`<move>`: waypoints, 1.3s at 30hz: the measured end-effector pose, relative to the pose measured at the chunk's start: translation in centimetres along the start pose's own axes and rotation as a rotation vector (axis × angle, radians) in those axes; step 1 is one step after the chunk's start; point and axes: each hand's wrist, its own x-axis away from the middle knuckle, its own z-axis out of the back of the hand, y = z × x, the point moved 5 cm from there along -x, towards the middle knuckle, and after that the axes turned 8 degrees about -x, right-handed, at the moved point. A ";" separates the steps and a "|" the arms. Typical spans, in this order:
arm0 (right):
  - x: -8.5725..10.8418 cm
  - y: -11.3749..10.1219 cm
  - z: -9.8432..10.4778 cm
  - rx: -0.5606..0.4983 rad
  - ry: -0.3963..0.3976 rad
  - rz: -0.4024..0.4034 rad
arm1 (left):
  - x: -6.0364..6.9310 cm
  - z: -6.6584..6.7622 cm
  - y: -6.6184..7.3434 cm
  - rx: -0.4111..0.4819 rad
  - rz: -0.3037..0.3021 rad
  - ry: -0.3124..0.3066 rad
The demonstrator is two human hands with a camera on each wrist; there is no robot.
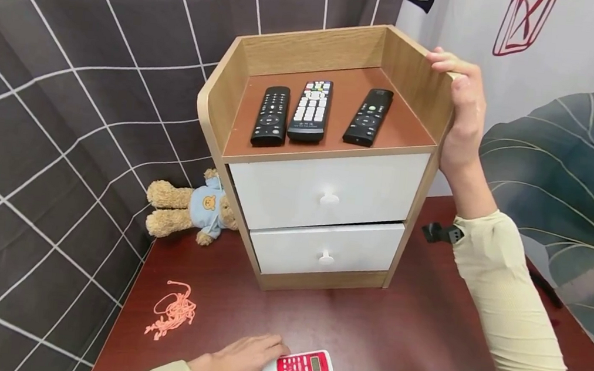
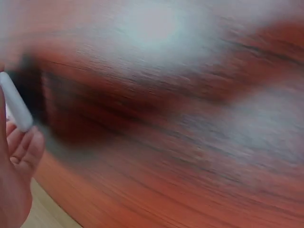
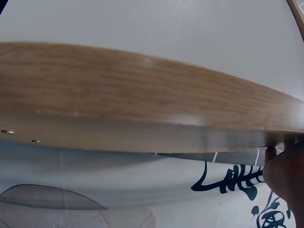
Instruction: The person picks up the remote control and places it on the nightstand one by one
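In the head view my left hand (image 1: 239,364) grips a white remote control with a red button face (image 1: 301,368), low over the dark red table. The left wrist view shows only the remote's white edge (image 2: 18,105) between fingers and thumb. My right hand (image 1: 463,108) holds the right side panel (image 1: 417,87) of a small two-drawer cabinet, fingers over its top edge. Three black remotes lie on the cabinet's brown top: a left one (image 1: 271,115), a middle one with white buttons (image 1: 311,111) and a right one (image 1: 369,116). Both white drawers (image 1: 296,191) look closed.
A teddy bear in a blue top (image 1: 205,202) lies left of the cabinet. Tangled pink cord (image 1: 174,313) is on the table's left part. A dark gridded curtain (image 1: 68,130) stands behind and to the left. A small black object (image 1: 441,233) sits by the right sleeve.
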 end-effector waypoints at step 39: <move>-0.1 0.3 -0.1 -0.046 -0.023 0.000 | -15.4 33.1 2.5 0.426 0.539 0.102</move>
